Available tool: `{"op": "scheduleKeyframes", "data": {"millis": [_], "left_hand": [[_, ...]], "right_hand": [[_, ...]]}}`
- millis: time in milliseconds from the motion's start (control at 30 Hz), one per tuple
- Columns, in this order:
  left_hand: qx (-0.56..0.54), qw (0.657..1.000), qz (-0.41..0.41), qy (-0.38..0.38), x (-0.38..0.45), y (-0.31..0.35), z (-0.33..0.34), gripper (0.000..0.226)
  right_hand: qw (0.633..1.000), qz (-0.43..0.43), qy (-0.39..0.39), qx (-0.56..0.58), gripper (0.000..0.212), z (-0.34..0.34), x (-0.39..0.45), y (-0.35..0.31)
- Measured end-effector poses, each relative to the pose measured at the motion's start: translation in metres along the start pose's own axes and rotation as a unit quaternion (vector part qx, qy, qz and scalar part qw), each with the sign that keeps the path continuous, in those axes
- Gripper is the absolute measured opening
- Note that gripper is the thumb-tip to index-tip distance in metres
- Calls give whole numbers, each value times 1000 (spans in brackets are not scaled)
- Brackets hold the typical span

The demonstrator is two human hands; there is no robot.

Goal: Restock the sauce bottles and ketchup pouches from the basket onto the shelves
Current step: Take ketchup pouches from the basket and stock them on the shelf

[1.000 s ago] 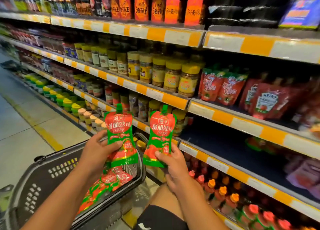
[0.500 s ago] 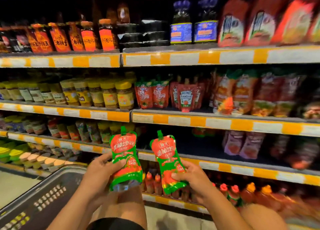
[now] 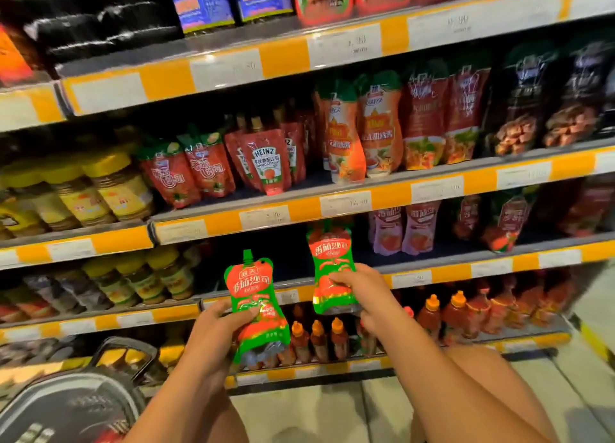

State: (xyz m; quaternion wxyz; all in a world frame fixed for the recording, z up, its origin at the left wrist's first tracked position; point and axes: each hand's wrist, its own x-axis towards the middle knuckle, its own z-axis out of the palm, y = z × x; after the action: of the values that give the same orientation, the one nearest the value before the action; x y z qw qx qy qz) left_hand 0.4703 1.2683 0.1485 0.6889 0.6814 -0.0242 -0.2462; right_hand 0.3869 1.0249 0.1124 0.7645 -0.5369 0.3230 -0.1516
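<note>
I hold two red-and-green ketchup pouches in front of the shelves. My left hand grips the left pouch by its lower part, upright, below shelf level. My right hand pinches the right pouch at its middle. That pouch is raised, its top reaching into the dark gap of the third shelf, left of some pink pouches. The dark basket sits at the bottom left; its contents are blurred.
Heinz pouches and other sauce pouches fill the shelf above. Yellow-lidded jars stand to the left. Orange-capped sauce bottles line the shelf below my hands. My bare knees are at the bottom edge.
The view has swung right and closer to the shelves. My right hand has lifted its pouch up toward the dark gap of the third shelf. The left pouch stays low.
</note>
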Motion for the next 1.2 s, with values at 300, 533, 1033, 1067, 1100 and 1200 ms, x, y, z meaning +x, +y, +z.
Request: {"op": "scheduleKeyframes", "data": {"millis": [300,533,1033,1067,1100,1200], "left_hand": [[-13,999,4,-42,76,-14,42,40],[7,999,41,-25,134,-12,62,39],[16,995,95,-16,199,-10,89,83],[16,995,99,-21,200,-11,90,79],[16,994,100,-28,200,-13,91,72],[19,994,101,-49,201,-18,92,57]], "right_hand": [[991,-63,73,-97,19,-18,49,-13],[973,-101,129,-161,21,-24,73,-22],[957,-99,219,-166,23,-9,112,-22],[957,-98,219,-162,31,-8,115,-21],[958,-95,220,-160,32,-8,118,-19],[957,-83,223,-165,29,-6,121,-12]]}}
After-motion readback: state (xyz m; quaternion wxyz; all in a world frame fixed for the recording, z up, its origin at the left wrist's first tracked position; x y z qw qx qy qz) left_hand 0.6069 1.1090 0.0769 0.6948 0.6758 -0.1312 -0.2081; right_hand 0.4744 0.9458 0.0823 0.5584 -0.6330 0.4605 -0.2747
